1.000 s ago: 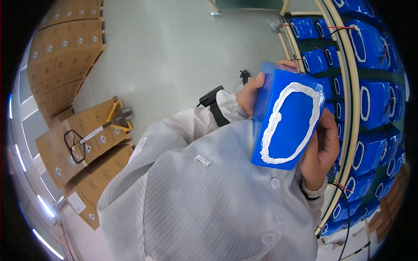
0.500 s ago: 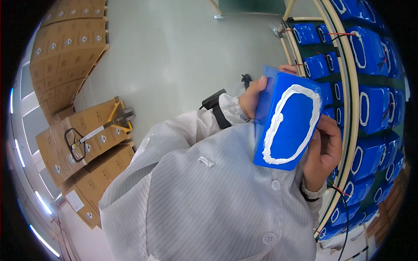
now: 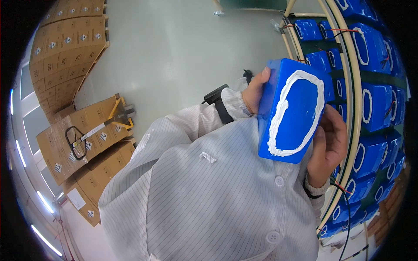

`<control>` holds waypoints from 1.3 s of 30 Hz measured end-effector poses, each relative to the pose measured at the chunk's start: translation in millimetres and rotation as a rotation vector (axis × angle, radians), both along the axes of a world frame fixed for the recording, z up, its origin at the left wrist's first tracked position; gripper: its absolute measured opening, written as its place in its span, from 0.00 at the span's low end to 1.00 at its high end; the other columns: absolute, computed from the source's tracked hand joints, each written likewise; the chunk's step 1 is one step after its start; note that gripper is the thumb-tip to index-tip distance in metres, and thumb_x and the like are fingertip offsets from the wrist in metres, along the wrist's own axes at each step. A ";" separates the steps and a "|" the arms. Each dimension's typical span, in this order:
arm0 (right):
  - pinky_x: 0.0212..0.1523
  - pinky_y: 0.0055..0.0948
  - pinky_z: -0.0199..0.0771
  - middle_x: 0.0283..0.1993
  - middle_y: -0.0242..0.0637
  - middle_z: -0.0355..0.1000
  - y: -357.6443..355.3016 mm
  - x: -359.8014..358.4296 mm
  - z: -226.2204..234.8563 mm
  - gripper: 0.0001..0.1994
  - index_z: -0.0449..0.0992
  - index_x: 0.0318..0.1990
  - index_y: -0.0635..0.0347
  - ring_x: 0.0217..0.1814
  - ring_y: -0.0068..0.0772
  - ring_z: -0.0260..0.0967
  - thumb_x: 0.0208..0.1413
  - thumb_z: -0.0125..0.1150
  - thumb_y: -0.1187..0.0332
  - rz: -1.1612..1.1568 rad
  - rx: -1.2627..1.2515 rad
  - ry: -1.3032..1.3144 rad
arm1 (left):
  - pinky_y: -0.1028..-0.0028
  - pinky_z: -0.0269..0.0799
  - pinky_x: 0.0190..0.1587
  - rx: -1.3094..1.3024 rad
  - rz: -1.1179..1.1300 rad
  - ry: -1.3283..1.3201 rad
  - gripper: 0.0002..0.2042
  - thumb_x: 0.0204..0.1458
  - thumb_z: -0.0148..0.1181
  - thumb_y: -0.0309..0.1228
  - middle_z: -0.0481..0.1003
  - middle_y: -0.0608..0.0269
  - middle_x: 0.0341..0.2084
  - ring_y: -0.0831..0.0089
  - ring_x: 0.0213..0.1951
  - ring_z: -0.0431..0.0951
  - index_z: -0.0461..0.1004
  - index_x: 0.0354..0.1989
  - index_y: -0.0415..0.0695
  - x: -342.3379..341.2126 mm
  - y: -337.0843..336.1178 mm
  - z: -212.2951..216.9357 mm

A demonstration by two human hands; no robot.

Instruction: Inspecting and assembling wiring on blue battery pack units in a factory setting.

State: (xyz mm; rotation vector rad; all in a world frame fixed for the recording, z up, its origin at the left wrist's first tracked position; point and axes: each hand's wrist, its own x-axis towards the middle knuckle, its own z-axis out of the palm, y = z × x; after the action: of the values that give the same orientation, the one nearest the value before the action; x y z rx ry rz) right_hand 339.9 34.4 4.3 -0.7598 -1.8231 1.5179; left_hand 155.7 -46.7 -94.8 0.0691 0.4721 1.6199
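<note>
A blue shrink-wrapped battery pack (image 3: 300, 115) is held up tilted in front of my chest. On its broad face runs a thick white bead of paste (image 3: 277, 126) in a long closed loop. My left hand (image 3: 255, 92) grips the upper left side, its thumb along the edge and the other fingers hidden behind the pack. At the right edge my right hand (image 3: 328, 145) is closed, with fingers curled against the pack's side; their tips are partly hidden.
To the right, a cream tube rack (image 3: 356, 104) carries several similar blue packs (image 3: 375, 108) with white loops and red and black wires. Stacked cartons (image 3: 69, 48) and a hand pallet truck with a yellow frame (image 3: 117, 113) stand at left. A black cable (image 3: 347, 217) hangs at lower right.
The pack has shifted slightly right and turned, showing more of its left side. Left-hand fingertips that showed above its top edge are now hidden. My right hand has moved slightly right with it.
</note>
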 end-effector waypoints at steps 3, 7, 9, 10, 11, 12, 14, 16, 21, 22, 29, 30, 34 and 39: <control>0.55 0.33 0.75 0.58 0.49 0.71 -0.3 1.8 0.5 0.17 0.70 0.58 0.70 0.53 0.34 0.75 0.62 0.46 0.81 0.021 -0.056 -0.022 | 0.60 0.84 0.47 -0.155 0.031 0.021 0.32 0.65 0.43 0.56 0.79 0.48 0.51 0.57 0.45 0.84 0.70 0.63 0.39 -4.7 -1.0 3.3; 0.56 0.31 0.74 0.58 0.48 0.72 -0.6 3.6 1.6 0.16 0.70 0.57 0.70 0.52 0.33 0.75 0.63 0.47 0.82 0.036 -0.107 -0.043 | 0.59 0.74 0.60 -0.093 -0.065 0.061 0.44 0.51 0.62 0.65 0.75 0.50 0.58 0.58 0.56 0.78 0.65 0.67 0.41 -10.6 -3.3 -0.9; 0.58 0.32 0.72 0.59 0.48 0.71 0.5 6.9 3.7 0.17 0.69 0.59 0.70 0.55 0.34 0.73 0.63 0.49 0.79 0.031 -0.144 -0.073 | 0.59 0.74 0.61 -0.064 -0.069 0.044 0.44 0.51 0.62 0.65 0.75 0.50 0.58 0.59 0.57 0.78 0.65 0.67 0.42 -13.0 -0.7 3.7; 0.61 0.34 0.70 0.60 0.48 0.70 1.6 8.1 4.8 0.19 0.68 0.61 0.71 0.58 0.36 0.72 0.64 0.51 0.76 0.023 -0.185 -0.104 | 0.59 0.73 0.62 -0.042 -0.045 0.067 0.44 0.51 0.62 0.64 0.73 0.50 0.59 0.59 0.58 0.77 0.64 0.67 0.42 -13.0 -0.2 9.1; 0.61 0.34 0.70 0.60 0.48 0.70 1.7 7.6 6.6 0.19 0.68 0.61 0.71 0.58 0.36 0.72 0.64 0.51 0.76 0.024 -0.173 -0.096 | 0.59 0.72 0.62 -0.019 -0.021 0.092 0.44 0.51 0.63 0.64 0.72 0.51 0.61 0.60 0.59 0.75 0.62 0.68 0.43 -12.2 1.5 15.7; 0.64 0.36 0.67 0.62 0.49 0.69 1.3 5.5 8.0 0.23 0.65 0.64 0.71 0.62 0.39 0.69 0.63 0.55 0.71 0.045 -0.252 -0.010 | 0.60 0.71 0.63 0.059 0.075 0.179 0.44 0.51 0.65 0.62 0.69 0.54 0.61 0.61 0.61 0.73 0.59 0.69 0.45 -11.1 9.1 26.5; 0.70 0.41 0.59 0.67 0.49 0.63 3.6 6.7 4.6 0.41 0.54 0.71 0.69 0.71 0.43 0.61 0.57 0.67 0.55 0.015 -0.593 0.057 | 0.60 0.71 0.63 0.096 0.092 0.260 0.44 0.51 0.68 0.59 0.68 0.55 0.59 0.61 0.61 0.72 0.58 0.68 0.46 -22.5 12.0 25.1; 0.69 0.40 0.62 0.67 0.48 0.62 5.7 -2.7 15.4 0.50 0.50 0.73 0.68 0.70 0.41 0.61 0.51 0.74 0.52 0.183 -0.517 0.157 | 0.59 0.68 0.65 0.026 0.088 0.403 0.50 0.46 0.69 0.63 0.70 0.51 0.59 0.59 0.61 0.72 0.56 0.70 0.43 -36.4 14.5 47.6; 0.64 0.39 0.67 0.65 0.44 0.65 -2.4 3.3 -4.8 0.45 0.56 0.70 0.66 0.63 0.39 0.67 0.51 0.76 0.58 -0.017 -0.552 -0.017 | 0.63 0.70 0.61 -0.015 -0.004 1.038 0.45 0.39 0.81 0.42 0.72 0.55 0.56 0.63 0.57 0.74 0.63 0.66 0.44 -52.8 16.7 90.3; 0.64 0.39 0.67 0.65 0.44 0.65 -2.5 9.0 -13.6 0.45 0.56 0.70 0.66 0.63 0.39 0.67 0.51 0.76 0.58 -0.010 -0.536 -0.021 | 0.64 0.70 0.60 -0.020 -0.067 1.222 0.44 0.38 0.82 0.42 0.72 0.56 0.55 0.64 0.57 0.74 0.65 0.65 0.44 -53.1 17.2 96.0; 0.67 0.44 0.66 0.66 0.43 0.67 -4.7 30.0 -24.3 0.37 0.62 0.68 0.64 0.65 0.43 0.67 0.55 0.69 0.58 0.059 -0.674 0.199 | 0.60 0.78 0.50 0.205 -0.154 1.583 0.40 0.38 0.80 0.45 0.78 0.49 0.49 0.54 0.46 0.81 0.69 0.61 0.43 -63.3 49.3 139.6; 0.67 0.44 0.66 0.66 0.43 0.67 -7.4 31.0 -24.3 0.37 0.62 0.68 0.64 0.65 0.43 0.67 0.55 0.69 0.58 0.058 -0.664 0.201 | 0.60 0.78 0.50 0.215 -0.148 1.585 0.40 0.38 0.80 0.45 0.78 0.49 0.49 0.54 0.46 0.81 0.69 0.61 0.43 -62.9 53.0 148.7; 0.69 0.44 0.63 0.66 0.46 0.65 -14.4 41.2 -42.5 0.36 0.63 0.66 0.65 0.68 0.43 0.64 0.50 0.62 0.58 0.024 -0.742 0.119 | 0.59 0.78 0.47 0.177 -0.270 1.778 0.41 0.39 0.77 0.50 0.78 0.46 0.47 0.48 0.44 0.81 0.69 0.61 0.43 -53.3 52.3 175.2; 0.72 0.51 0.60 0.66 0.53 0.66 -27.9 66.2 -79.7 0.49 0.57 0.69 0.69 0.70 0.49 0.63 0.49 0.71 0.44 0.020 -0.941 0.343 | 0.63 0.75 0.39 0.604 0.324 1.809 0.29 0.45 0.75 0.51 0.80 0.52 0.40 0.56 0.39 0.81 0.77 0.50 0.43 -53.5 29.2 187.1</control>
State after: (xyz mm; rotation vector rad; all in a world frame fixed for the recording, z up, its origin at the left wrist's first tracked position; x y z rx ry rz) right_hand 406.1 6.5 -75.4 -0.8027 -0.8074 2.3584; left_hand 102.1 -17.5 92.3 2.0917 1.3228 1.5549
